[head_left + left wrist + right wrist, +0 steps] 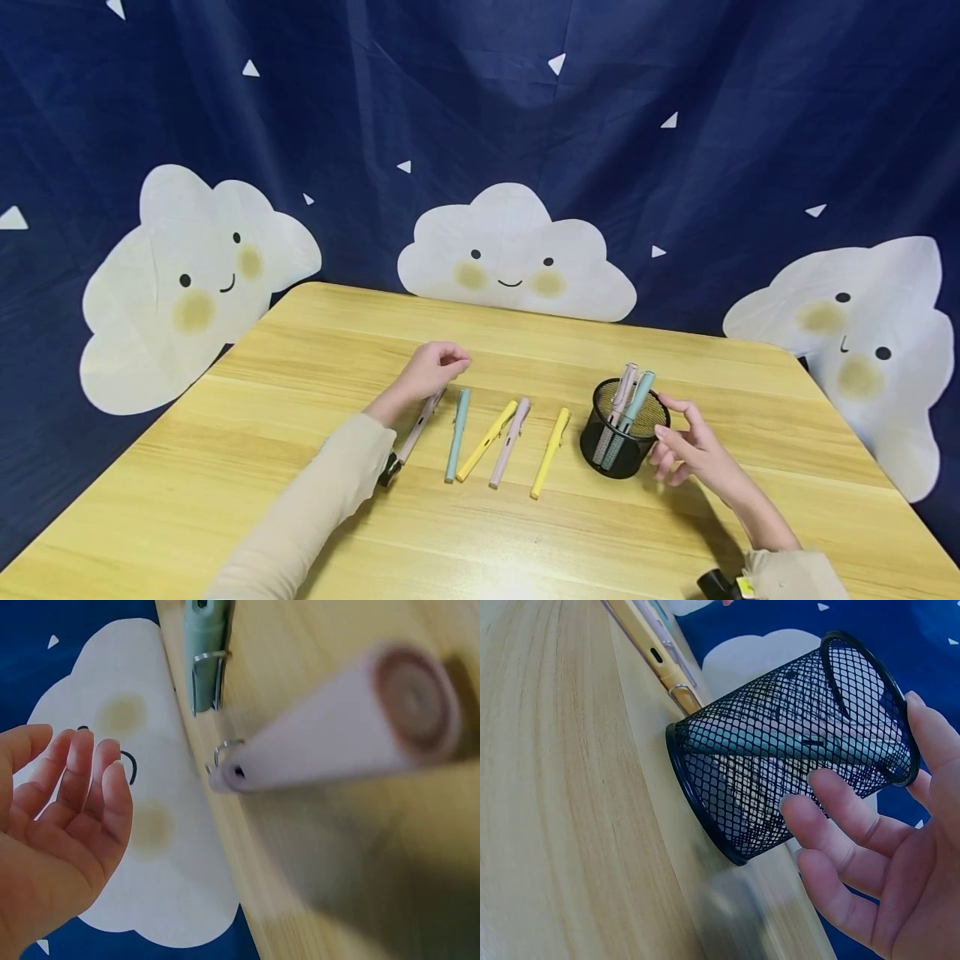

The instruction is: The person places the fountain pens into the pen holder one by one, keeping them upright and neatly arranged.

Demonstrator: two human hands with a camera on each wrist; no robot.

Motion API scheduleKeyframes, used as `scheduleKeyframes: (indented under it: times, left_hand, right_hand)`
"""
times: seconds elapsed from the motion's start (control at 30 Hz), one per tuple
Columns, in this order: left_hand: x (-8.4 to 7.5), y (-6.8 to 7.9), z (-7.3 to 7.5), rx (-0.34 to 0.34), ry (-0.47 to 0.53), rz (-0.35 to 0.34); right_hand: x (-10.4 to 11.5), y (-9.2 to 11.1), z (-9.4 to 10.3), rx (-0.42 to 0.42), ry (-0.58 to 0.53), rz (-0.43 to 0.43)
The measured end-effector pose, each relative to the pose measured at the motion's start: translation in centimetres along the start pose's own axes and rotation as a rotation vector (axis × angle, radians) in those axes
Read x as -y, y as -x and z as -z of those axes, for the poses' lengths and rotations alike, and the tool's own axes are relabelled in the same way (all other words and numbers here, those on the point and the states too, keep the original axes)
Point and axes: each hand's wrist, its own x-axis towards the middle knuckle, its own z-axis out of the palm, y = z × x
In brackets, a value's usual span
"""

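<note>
My left hand [432, 369] is raised just over the upper end of a lilac pen [418, 429], its fingers loosely bent and holding nothing. In the left wrist view that pen looms large beside the hand, apart from the fingers. To its right lie a teal pen [458, 437], a yellow pen [486, 442], another lilac pen [511, 443] and a second yellow pen [551, 452]. A black mesh pen holder [780, 742] stands upright with a lilac pen [622, 395] and a teal pen [638, 400] inside. My right hand [693, 450] holds its rim between thumb and index finger, the other fingers bent near its side.
Everything stands on a light wooden table [300, 350]. Behind its far edge hangs a dark blue curtain [465, 100] printed with white clouds and small triangles. Dark wrist-worn devices show at both sleeves.
</note>
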Motion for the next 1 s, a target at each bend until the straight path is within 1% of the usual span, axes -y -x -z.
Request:
scheduleKeyframes:
  times: [0.1,0.33,0.47,0.77,1.0]
  left_hand:
    - [0.3,0.1,0.4,0.022,-0.013,-0.002]
    - [0.8,0.3,1.2,0.07,-0.063,-0.042]
    - [1.1,0.4,1.5,0.101,-0.076,-0.028]
    - [2.2,0.5,1.8,0.159,-0.067,0.091]
    - [2.6,0.7,2.2,0.214,-0.068,0.161]
  right_hand:
    - [0.0,0.0,0.0,0.0,-0.001,-0.002]
    - [0.0,0.0,0.0,-0.006,0.003,-0.011]
    - [-0.1,0.0,0.0,-0.007,-0.001,-0.009]
    - [-0.1,0.0,0.0,-0.005,0.001,-0.006]
    - [-0.1,0.0,0.0,-0.002,0.0,-0.002]
